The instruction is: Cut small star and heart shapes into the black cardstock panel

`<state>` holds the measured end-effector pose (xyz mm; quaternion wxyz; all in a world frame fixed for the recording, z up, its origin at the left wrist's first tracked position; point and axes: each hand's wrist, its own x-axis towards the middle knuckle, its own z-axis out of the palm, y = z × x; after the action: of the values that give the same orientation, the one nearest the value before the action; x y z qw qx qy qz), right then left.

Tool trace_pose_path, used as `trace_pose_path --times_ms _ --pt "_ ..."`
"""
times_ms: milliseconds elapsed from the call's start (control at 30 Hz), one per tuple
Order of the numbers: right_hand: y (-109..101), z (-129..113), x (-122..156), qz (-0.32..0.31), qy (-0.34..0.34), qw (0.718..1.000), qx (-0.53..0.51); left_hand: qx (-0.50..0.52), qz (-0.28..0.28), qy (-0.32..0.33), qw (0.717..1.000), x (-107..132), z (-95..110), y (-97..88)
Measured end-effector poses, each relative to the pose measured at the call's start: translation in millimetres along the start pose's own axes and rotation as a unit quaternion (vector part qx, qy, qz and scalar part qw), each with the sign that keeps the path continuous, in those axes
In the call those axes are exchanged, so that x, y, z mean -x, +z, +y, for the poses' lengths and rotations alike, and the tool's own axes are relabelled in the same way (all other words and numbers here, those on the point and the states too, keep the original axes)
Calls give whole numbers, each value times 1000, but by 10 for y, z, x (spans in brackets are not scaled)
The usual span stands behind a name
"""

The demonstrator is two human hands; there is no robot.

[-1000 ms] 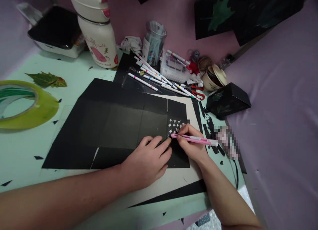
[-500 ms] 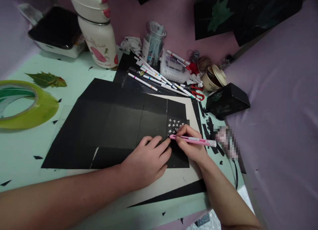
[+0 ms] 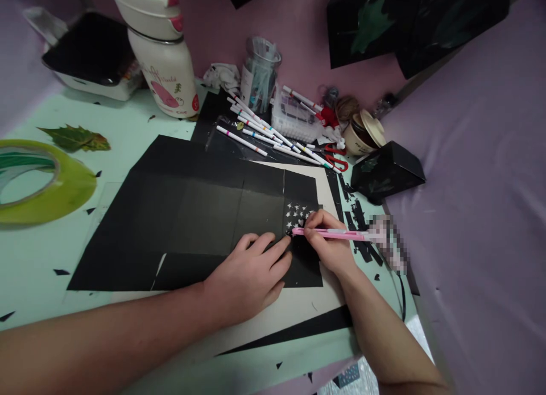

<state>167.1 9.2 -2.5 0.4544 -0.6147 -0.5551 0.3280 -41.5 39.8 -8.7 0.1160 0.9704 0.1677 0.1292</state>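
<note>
Flatter than a second ago, the pink tool [image 3: 333,233] is pinched in my right hand [image 3: 331,252], tip at the stars [image 3: 298,212] on the paper [image 3: 191,213]. My open left hand [image 3: 251,275] presses the sheet just beside it. I should hold the sheet firmly and keep strokes short.

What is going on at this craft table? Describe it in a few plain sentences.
A person works on a black paper sheet lying on a pale green table. Their left hand lies flat on the sheet, pinning it. Their right hand grips a pink pen-shaped tool, its tip at a cluster of small white stars on the sheet. White marker pens and red scissors lie behind; a green tape roll sits far left.
</note>
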Motion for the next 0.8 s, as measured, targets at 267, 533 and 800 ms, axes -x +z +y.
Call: trace_pose_path --times_ms 267,533,800 --pt "-45 -7 -9 -30 -51 997 53 -2 6 -11 1000 11 14 11" --pt "-49 22 -24 -101 -182 960 185 0 11 -10 1000 11 7 2" --pt "-12 2 -4 -102 -176 964 171 7 2 -14 1000 -5 5 -11"
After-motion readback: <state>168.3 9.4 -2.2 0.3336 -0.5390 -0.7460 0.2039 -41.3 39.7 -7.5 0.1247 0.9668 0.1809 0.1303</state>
